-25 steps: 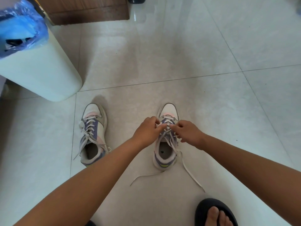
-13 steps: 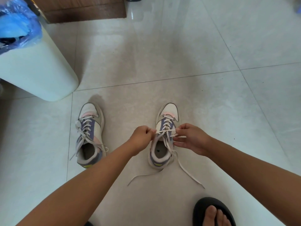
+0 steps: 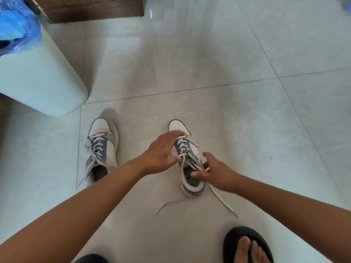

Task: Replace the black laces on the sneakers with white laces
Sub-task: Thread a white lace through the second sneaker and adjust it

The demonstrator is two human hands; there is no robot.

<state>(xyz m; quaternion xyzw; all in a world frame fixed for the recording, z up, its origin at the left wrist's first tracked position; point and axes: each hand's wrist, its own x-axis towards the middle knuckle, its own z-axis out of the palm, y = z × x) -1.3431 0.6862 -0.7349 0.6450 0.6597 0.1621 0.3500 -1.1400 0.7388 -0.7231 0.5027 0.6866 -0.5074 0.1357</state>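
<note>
Two white, purple and pink sneakers stand on the tiled floor, toes pointing away from me, both threaded with white laces. The left sneaker (image 3: pixel 101 149) stands alone with its lace ends loose. My left hand (image 3: pixel 161 152) lies spread against the left side of the right sneaker (image 3: pixel 188 160), fingers apart, holding nothing. My right hand (image 3: pixel 216 173) is at this shoe's collar, thumb over the opening, fingers curled on the white lace (image 3: pixel 191 150) by the top eyelets. The two lace ends (image 3: pixel 224 202) trail on the floor behind the heel.
A pale green bin (image 3: pixel 39 78) with a blue bag (image 3: pixel 15 29) stands at the far left. Brown wooden furniture (image 3: pixel 91 6) is at the top. My foot in a black sandal (image 3: pixel 247 245) is at the bottom right.
My left hand let go of the lace and opened flat against the shoe. My right hand moved back from the middle eyelets to the collar. The sneaker's heel swung slightly to the right.
</note>
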